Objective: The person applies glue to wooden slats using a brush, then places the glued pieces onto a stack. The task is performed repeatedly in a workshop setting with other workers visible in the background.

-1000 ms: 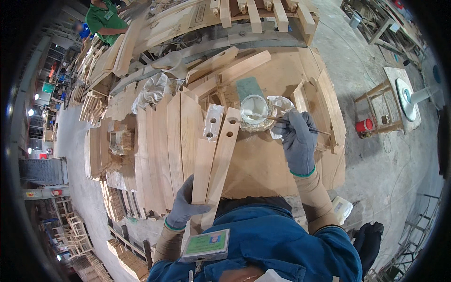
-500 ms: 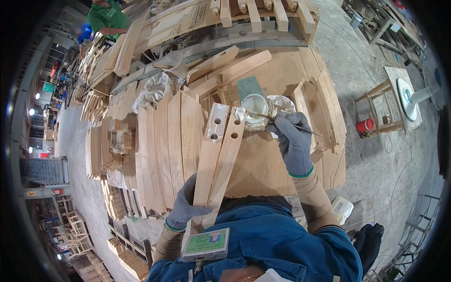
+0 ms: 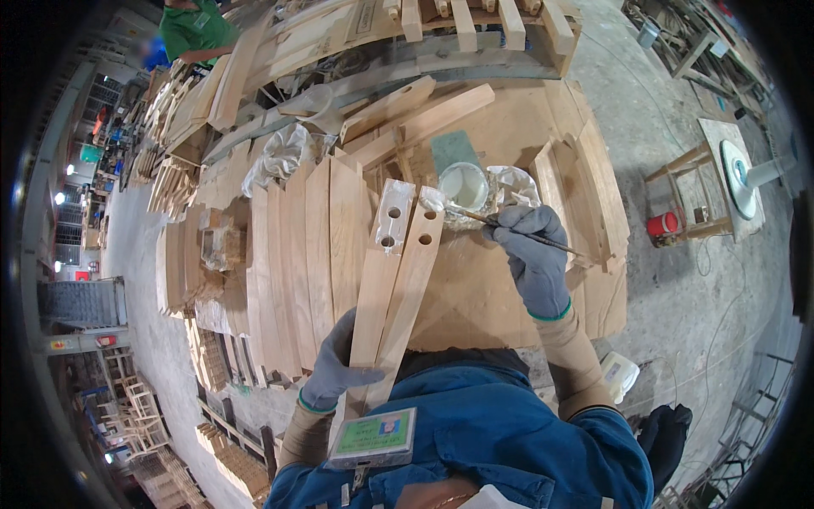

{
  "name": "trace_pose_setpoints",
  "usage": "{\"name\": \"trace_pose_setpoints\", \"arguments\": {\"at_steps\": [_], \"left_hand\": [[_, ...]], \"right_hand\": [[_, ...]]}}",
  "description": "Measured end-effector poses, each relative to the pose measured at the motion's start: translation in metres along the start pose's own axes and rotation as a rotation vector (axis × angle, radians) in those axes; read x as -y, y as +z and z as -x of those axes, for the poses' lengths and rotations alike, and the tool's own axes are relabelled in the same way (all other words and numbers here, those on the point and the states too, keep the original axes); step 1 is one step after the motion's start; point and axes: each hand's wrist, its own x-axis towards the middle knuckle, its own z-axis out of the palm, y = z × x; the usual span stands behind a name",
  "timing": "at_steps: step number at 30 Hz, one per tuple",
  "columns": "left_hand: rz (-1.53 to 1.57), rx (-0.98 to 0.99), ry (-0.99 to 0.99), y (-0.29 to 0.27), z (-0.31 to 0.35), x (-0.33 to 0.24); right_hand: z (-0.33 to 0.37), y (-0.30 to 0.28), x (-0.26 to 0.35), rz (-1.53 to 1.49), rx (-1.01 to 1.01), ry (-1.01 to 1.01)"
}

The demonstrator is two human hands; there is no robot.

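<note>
My left hand (image 3: 335, 365), in a grey glove, grips the near ends of two long wooden pieces (image 3: 394, 280) with round holes near their far ends. They lie side by side on the workbench (image 3: 475, 288). My right hand (image 3: 532, 254), also gloved, holds a thin brush (image 3: 509, 227) like a pen. Its tip rests on the white-smeared far end of the right piece, just in front of a round cup of white glue (image 3: 463, 185) that sits on crumpled plastic.
Rows of curved wooden slats (image 3: 297, 254) lie to the left. More boards and a pallet (image 3: 475, 25) are stacked behind. A person in green (image 3: 195, 30) stands far back left. A stool with a red can (image 3: 670, 222) is at the right.
My right hand has drawn the brush away from the glue cup toward the left, onto the end of the right wooden piece. My left hand keeps its hold.
</note>
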Motion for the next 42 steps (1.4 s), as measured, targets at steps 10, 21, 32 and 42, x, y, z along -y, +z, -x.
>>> {"name": "trace_pose_setpoints", "arguments": {"at_steps": [10,21,32,42], "left_hand": [[-0.012,-0.032,0.015,0.0,0.003,0.005],[-0.011,-0.008,0.01,0.004,0.008,0.004],[-0.009,-0.031,-0.019,0.01,0.011,0.0],[-0.002,-0.017,-0.016,0.011,0.011,-0.003]], "right_hand": [[0.006,-0.001,0.013,-0.062,0.095,0.087],[-0.073,0.081,0.099,0.912,0.611,0.117],[-0.092,0.08,0.105,0.914,0.569,0.111],[-0.094,0.081,0.099,1.085,0.7,0.112]]}}
